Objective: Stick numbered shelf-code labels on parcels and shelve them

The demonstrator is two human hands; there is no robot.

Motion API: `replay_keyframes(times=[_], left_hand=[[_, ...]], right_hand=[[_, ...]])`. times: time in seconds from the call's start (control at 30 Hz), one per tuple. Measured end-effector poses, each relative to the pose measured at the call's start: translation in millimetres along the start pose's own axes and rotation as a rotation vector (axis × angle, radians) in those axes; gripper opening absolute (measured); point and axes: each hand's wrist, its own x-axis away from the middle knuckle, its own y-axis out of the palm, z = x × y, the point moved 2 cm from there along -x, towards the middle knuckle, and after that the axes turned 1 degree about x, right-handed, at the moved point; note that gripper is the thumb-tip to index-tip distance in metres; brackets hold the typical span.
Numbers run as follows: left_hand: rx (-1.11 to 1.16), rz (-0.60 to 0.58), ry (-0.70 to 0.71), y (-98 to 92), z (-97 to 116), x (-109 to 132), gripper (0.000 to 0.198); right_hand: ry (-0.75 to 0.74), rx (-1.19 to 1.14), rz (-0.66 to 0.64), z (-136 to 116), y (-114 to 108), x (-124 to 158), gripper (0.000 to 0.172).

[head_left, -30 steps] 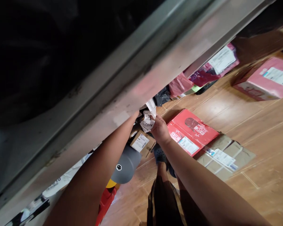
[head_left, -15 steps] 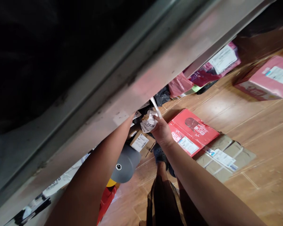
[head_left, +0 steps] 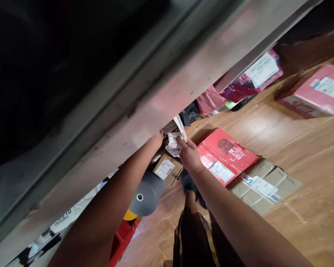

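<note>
My right hand is closed, thumb and fingers pinching a strip of white numbered labels. One label reads 7024, and the strip curls up toward the shelf edge. My left hand reaches under the pale shelf edge, which hides its fingers. Beside it is a parcel with a printed white label, partly covered by the strip. Just below both hands sits a small brown carton with a shipping label.
A flattened red box overlaps a grey wrapped parcel on the wooden floor. Further right is a pink box. Pink and purple bags lie under the shelf. A grey round object and a red item stand at lower left.
My left hand has moved slightly up and right, farther in under the shelf edge. The label strip in my right hand has shifted a little left, and a printed label now shows behind it.
</note>
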Motion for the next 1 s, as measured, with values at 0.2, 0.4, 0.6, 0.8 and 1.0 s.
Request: replay_keyframes(times=[0.2, 0.4, 0.6, 0.8, 1.0], left_hand=[[0.442, -0.302, -0.040, -2.8, 7, 27, 0.019], [0.734, -0.289, -0.147, 14.0, -9, 23, 0.010], [0.630, -0.192, -0.081, 5.3, -10, 26, 0.003], [0.588, -0.250, -0.098, 0.7, -6, 26, 0.008], [0.550, -0.206, -0.013, 3.9, -5, 23, 0.003]], right_hand=[[-0.037, 0.158, -0.042, -4, 0, 4, 0.029], [-0.028, 0.223, 0.047, -3, 0, 6, 0.034], [-0.008, 0.168, 0.008, 3, -2, 10, 0.032], [-0.019, 0.226, 0.193, 9, -8, 13, 0.036], [-0.015, 0.151, 0.162, 4, 2, 14, 0.038]])
